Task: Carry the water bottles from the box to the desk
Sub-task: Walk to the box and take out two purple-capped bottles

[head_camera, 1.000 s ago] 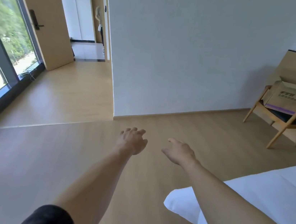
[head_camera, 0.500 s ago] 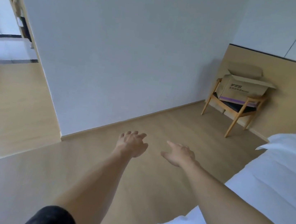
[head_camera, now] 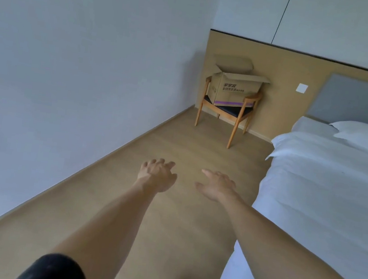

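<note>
Both hands are out in front over the floor [head_camera: 169, 207], holding nothing: left hand [head_camera: 157, 175] and right hand [head_camera: 216, 185] with fingers loosely spread. The box [head_camera: 234, 91] sits flaps-open on a chair [head_camera: 235, 113] in the far corner, well apart from them, beside the bed [head_camera: 327, 181]. Can't see any bottles from here.

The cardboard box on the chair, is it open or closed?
Open: the cardboard box on the chair has its top flaps raised and spread. Contents cannot be seen.

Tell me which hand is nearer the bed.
Right. The right hand hovers just off the bed edge; the left hand is farther out over the floor, toward the wall.
</note>
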`<state>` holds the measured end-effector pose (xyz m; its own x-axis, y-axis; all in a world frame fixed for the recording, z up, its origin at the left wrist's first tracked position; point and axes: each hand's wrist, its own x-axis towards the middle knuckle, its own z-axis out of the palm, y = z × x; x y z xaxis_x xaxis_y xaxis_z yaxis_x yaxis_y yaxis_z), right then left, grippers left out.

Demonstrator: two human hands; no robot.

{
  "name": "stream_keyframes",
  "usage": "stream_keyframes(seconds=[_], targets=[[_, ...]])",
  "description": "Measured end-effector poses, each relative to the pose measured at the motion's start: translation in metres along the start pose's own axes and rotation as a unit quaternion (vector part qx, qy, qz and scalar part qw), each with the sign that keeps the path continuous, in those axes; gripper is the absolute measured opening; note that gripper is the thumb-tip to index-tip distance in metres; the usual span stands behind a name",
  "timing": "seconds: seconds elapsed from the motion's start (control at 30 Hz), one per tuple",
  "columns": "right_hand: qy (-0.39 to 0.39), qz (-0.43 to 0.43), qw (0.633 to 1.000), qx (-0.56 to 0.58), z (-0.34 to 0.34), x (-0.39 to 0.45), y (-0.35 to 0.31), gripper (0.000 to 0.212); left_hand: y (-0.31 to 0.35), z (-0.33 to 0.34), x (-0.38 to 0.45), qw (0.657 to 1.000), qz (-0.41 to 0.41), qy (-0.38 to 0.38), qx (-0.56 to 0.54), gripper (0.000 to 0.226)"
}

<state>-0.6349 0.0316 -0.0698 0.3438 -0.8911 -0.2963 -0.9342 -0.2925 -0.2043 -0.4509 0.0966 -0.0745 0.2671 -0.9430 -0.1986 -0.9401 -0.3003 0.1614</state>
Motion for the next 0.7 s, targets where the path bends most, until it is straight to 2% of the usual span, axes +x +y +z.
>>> stream_keyframes(seconds=[0.4,0.7], targets=[[-0.013,0.028,0.998,0.053,-0.047,0.215,0.031,0.073,0.016,-0.049,0.229,0.999,0.004,-0.012,0.053,0.053],[-0.002,0.065,0.996,0.064,-0.112,0.335,0.104,0.072,0.109,-0.071,0.388,0.994,0.078,-0.015,0.075,0.050]])
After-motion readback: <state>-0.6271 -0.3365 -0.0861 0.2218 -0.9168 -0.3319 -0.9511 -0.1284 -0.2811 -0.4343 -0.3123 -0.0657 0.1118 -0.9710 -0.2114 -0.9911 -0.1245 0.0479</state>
